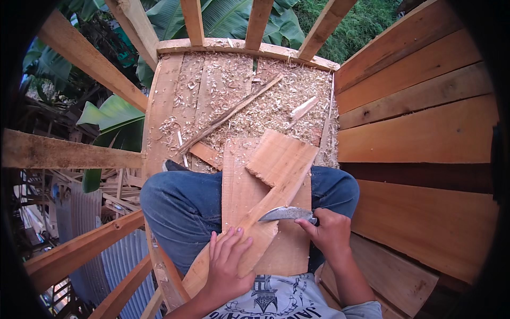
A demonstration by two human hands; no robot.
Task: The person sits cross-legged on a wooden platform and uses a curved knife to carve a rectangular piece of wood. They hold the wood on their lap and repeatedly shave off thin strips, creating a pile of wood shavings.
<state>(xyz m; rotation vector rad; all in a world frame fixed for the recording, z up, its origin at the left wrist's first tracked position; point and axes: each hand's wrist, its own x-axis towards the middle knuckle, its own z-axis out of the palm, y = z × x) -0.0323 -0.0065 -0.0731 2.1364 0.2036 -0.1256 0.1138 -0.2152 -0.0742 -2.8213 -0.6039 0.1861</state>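
Observation:
A pale wooden workpiece (281, 159) lies slantwise over my lap. It has a broad squared end away from me, a narrow middle and a wider part near my body. My left hand (228, 260) rests on its near part, fingers stretched out and lying flat on the wood. In my right hand (330, 234) is the dark handle of a knife with a curved blade (284, 213), closed around it. The blade points left and lies at the narrow middle, close to a notch in the edge. Under the workpiece, a flat board (239, 154) spans my legs.
Wood shavings (223, 80) cover the plank floor ahead. A long thin stick (234, 114) and a short wood chunk (304, 108) lie among them. Wooden railing posts (95, 64) stand left and ahead, with leaves beyond. A plank wall (414, 138) closes the right side.

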